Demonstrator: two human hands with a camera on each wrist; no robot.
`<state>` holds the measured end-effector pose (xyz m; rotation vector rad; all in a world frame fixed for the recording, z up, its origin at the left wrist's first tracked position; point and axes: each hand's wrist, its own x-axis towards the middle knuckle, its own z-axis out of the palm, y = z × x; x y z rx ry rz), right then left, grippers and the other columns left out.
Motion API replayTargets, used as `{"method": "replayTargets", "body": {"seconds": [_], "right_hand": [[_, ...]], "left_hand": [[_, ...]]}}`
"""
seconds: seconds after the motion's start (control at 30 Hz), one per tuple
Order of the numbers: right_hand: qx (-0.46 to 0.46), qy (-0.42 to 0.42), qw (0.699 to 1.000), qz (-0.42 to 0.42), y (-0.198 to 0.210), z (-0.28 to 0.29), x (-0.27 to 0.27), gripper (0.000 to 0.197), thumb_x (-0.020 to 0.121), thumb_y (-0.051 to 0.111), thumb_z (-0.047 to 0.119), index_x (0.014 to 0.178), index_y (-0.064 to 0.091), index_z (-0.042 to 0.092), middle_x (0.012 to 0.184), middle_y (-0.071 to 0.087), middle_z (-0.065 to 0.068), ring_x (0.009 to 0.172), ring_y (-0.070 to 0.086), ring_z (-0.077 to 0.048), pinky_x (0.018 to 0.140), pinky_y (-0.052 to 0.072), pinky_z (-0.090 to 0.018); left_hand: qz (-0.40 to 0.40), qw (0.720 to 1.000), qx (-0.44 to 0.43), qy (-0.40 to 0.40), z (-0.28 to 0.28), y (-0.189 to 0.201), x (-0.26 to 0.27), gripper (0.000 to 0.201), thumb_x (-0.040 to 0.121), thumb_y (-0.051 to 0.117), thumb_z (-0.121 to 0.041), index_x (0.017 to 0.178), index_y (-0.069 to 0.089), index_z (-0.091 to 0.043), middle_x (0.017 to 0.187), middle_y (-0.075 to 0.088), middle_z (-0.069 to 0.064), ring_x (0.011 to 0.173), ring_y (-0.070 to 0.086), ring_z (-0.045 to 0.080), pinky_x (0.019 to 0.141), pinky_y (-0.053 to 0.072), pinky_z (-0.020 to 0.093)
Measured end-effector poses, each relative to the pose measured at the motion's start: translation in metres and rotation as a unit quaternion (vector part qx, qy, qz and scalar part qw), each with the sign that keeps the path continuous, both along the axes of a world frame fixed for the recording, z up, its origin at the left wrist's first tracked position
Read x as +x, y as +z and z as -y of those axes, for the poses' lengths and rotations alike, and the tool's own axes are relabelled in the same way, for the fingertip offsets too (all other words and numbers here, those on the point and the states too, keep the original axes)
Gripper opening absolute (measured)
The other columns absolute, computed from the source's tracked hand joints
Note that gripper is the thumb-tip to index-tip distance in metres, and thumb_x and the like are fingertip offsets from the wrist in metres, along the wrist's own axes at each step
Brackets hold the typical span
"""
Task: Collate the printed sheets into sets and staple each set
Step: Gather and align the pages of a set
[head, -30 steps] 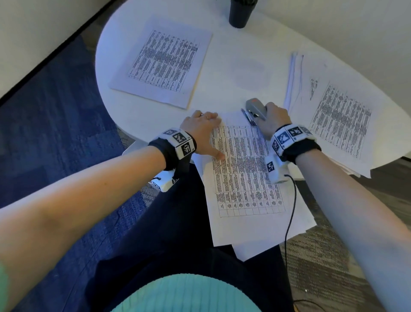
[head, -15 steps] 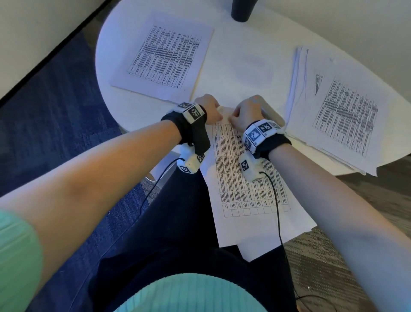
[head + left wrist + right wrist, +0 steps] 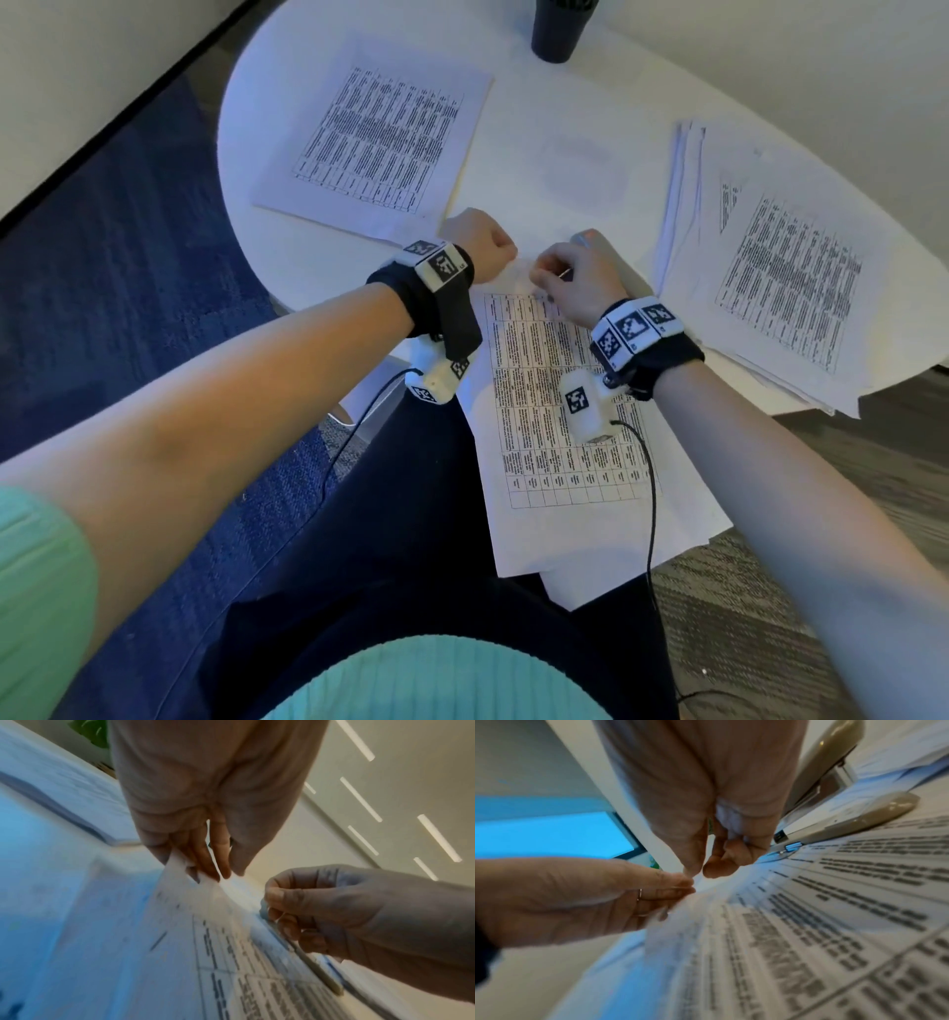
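Observation:
A set of printed table sheets (image 3: 560,411) lies at the table's near edge and hangs over it toward me. My left hand (image 3: 500,252) pinches its raised top-left corner (image 3: 180,866) between thumb and fingers. My right hand (image 3: 544,280) is right beside it, with thumb and forefinger (image 3: 693,869) pinched at the same corner, almost touching the left hand (image 3: 680,888). The beige stapler (image 3: 847,817) rests on the sheets' top edge just behind the right hand, its jaw open and no hand on it. In the head view only the tip of the stapler (image 3: 583,237) shows.
One printed pile (image 3: 380,139) lies at the table's far left, and a thicker, fanned pile (image 3: 785,277) at the right, overhanging the edge. A dark cup (image 3: 557,31) stands at the back. The white round table (image 3: 565,113) shows bare between the piles. Wrist-camera cables hang below both arms.
My right hand let go of the stapler and moved left to the set's top corner. My left hand lifted off the page and took hold of that corner.

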<state>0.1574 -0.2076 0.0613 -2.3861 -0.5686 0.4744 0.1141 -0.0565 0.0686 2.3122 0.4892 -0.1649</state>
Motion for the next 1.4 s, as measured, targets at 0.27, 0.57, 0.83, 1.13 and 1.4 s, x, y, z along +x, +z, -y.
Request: {"method": "replayTargets", "body": {"seconds": [0.27,0.57,0.83,1.13,1.4], "right_hand": [[0.111,0.058,0.988,0.094,0.031,-0.020,-0.031,0.006,0.087,0.066,0.013,0.084,0.069,0.009,0.066,0.063,0.004,0.055,0.056,0.000,0.061,0.045,-0.014],[0.102,0.072,0.986,0.114,0.029,-0.033,-0.043,0.012,0.076,0.077,0.015,0.083,0.071,0.008,0.072,0.067,0.000,0.057,0.054,0.000,0.059,0.040,-0.002],[-0.094,0.118,0.987,0.059,0.014,-0.009,-0.034,0.025,0.090,0.063,0.025,0.107,0.061,0.007,0.092,0.066,-0.005,0.083,0.061,-0.019,0.077,0.049,-0.029],[-0.103,0.168,0.977,0.077,-0.002,-0.025,-0.049,0.029,0.090,0.055,0.010,0.117,0.066,0.015,0.105,0.063,-0.011,0.086,0.059,-0.021,0.080,0.042,-0.021],[-0.199,0.040,0.948,0.247,0.023,-0.002,-0.016,0.039,0.090,0.056,0.025,0.127,0.053,0.014,0.128,0.047,-0.012,0.118,0.044,-0.031,0.096,0.038,-0.046]], "left_hand": [[-0.011,0.825,-0.525,0.210,-0.006,0.006,-0.043,0.043,0.105,0.032,-0.025,0.091,0.060,0.004,0.080,0.070,0.015,0.075,0.070,0.021,0.074,0.058,0.026],[-0.052,0.738,-0.619,0.265,-0.012,-0.001,-0.074,0.044,0.105,0.026,-0.019,0.084,0.057,0.005,0.060,0.069,0.013,0.050,0.067,0.015,0.050,0.055,0.020],[-0.175,0.907,-0.321,0.210,-0.087,-0.016,-0.131,0.037,0.103,0.036,-0.025,0.078,0.056,-0.006,0.057,0.069,0.002,0.045,0.061,0.004,0.037,0.041,0.011],[-0.237,0.916,-0.278,0.169,-0.095,-0.034,-0.160,0.055,0.098,0.035,-0.051,0.130,0.051,-0.009,0.142,0.044,0.012,0.124,0.043,0.033,0.104,0.031,0.043],[-0.183,0.977,-0.082,0.067,-0.083,-0.011,-0.163,0.042,0.098,0.041,-0.041,0.103,0.065,-0.007,0.100,0.072,0.005,0.082,0.066,0.019,0.081,0.047,0.030]]}}
